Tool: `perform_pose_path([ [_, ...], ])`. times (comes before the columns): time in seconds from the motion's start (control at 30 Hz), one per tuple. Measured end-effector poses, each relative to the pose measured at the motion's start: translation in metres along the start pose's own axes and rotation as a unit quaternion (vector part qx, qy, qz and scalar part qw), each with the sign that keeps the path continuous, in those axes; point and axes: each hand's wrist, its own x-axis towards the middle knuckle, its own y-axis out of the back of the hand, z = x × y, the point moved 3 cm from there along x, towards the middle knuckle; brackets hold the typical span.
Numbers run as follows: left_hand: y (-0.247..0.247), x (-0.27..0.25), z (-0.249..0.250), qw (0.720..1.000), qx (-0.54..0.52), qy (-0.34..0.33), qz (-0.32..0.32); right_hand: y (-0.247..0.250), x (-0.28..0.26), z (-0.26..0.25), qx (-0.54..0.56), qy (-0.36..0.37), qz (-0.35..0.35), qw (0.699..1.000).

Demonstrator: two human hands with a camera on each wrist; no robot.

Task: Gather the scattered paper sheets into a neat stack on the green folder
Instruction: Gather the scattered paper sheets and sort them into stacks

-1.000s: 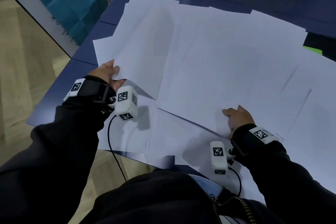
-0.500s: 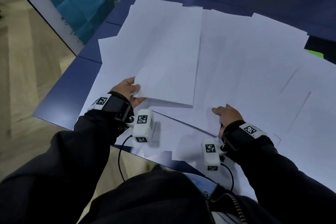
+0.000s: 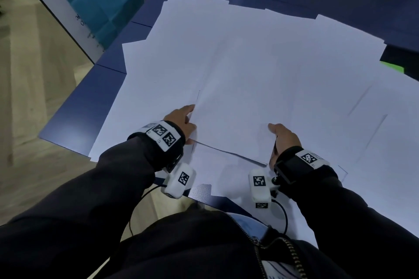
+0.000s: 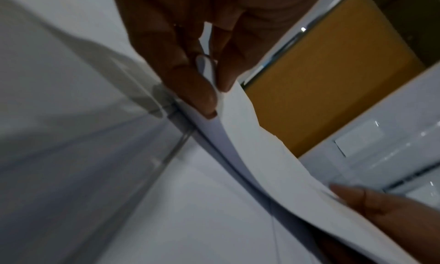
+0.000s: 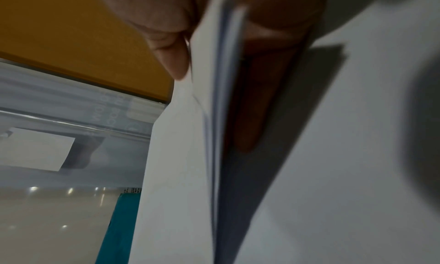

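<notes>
On the blue table [image 3: 74, 108], white sheets [image 3: 317, 79] lie fanned and overlapping, and both hands hold one small bundle [image 3: 233, 120] near the front edge. Left hand [image 3: 181, 120] pinches its left edge between fingers and thumb (clear from the wrist view), while right hand [image 3: 283, 138] clasps its right edge, thumb on top. Only a green sliver of folder [image 3: 393, 67] peeks out at far right.

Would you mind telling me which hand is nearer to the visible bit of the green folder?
Right. The right hand is on the green folder side, still well short of it; the left hand is farther away across the papers.
</notes>
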Motion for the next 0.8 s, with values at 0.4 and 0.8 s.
perform_pose_path([
  [0.4, 0.003, 0.019, 0.003, 0.988, 0.146, -0.039, -0.013, 0.008, 0.006, -0.003, -0.143, 0.089, -0.02, 0.985],
  [0.8, 0.011, 0.015, 0.01, 0.995, 0.028, -0.063, -0.072, 0.015, -0.008, 0.005, -0.013, 0.112, -0.087, 0.99],
])
